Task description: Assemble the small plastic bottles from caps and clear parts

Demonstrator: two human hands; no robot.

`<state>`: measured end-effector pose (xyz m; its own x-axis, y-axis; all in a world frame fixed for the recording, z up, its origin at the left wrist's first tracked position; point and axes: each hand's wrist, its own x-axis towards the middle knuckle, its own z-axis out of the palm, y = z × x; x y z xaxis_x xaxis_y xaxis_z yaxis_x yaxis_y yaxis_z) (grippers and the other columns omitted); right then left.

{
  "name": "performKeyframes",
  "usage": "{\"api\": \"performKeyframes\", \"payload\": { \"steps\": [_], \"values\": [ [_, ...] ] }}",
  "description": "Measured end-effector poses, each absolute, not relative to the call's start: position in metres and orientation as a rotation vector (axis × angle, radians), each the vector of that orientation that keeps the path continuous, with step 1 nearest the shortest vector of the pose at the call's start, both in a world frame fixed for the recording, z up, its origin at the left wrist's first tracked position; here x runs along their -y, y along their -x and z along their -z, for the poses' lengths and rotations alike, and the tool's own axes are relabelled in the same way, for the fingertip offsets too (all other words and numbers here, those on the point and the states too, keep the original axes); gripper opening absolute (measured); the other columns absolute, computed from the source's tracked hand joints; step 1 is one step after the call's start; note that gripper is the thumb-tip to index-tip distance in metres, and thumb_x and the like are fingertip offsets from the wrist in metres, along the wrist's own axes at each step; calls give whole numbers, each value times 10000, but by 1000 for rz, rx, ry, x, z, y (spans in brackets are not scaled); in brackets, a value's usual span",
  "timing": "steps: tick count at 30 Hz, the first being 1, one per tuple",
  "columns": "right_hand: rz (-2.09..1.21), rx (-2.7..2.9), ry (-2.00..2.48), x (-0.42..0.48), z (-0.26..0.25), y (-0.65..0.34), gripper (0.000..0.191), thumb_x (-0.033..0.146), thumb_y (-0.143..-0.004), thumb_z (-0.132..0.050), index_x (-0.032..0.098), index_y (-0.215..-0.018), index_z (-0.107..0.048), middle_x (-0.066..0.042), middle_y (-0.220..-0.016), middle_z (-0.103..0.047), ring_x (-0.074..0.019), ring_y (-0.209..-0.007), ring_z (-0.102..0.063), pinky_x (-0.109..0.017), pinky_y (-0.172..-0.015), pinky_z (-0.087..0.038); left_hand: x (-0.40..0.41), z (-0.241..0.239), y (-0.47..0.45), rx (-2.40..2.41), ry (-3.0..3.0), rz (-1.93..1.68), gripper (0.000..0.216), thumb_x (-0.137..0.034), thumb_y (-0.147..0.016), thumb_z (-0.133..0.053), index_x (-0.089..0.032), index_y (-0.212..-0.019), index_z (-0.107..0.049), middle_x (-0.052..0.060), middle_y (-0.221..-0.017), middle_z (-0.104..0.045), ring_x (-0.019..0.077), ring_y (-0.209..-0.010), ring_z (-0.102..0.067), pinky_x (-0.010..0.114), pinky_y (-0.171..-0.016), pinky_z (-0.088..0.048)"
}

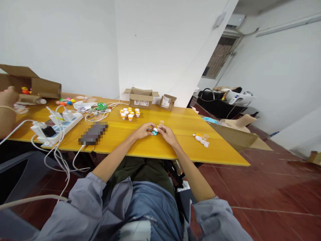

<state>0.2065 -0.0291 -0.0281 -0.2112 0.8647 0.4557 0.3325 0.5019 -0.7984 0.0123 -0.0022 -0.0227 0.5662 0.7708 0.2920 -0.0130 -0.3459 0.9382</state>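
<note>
Close to the table's front edge, my left hand (145, 131) and my right hand (168, 135) meet around a small teal and white piece (154, 132), too small to name surely. My left fingers are closed on its teal side. The fingertips of my right hand pinch at its white part, and what exactly they grip is partly hidden. Just behind my right fingers is a small clear plastic cup (162, 123). To the right lie loose parts: a white disc (198, 138), an orange ring, a clear cup and white pieces. Several small white tubs with orange bands (129, 113) stand grouped beyond my left hand.
An open cardboard box (140, 99) and a smaller carton (167, 102) stand by the wall. Leftward are a dark blurred device (93, 134), a power strip (62, 129) with cables, and coloured balls (66, 101). Another person's hand (8, 97) reaches by a large box (46, 87).
</note>
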Motion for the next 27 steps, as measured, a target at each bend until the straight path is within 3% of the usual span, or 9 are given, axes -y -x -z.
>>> {"api": "performKeyframes", "payload": {
  "steps": [15, 27],
  "values": [
    [-685, 1804, 1021, 37, 20, -203, 248, 462, -807, -601, 231, -719, -609, -9, -742, -654, -207, -768, -602, -324, -744, -484, 0, 25, -12, -672, -1766, -936, 378, -154, -648, -802, -163, -975, -612, 7, -849, -697, 171, -881, -687, 350, -895, -532],
    [-714, 1796, 1025, 37, 23, -202, 174, 410, -778, -665, 239, -798, -693, -22, -831, -737, -217, -826, -669, -351, -780, -530, -1, 25, -13, -619, -1733, -931, 346, -126, -652, -785, -159, -952, -617, 15, -881, -719, 169, -870, -706, 343, -879, -544]
  ]
}}
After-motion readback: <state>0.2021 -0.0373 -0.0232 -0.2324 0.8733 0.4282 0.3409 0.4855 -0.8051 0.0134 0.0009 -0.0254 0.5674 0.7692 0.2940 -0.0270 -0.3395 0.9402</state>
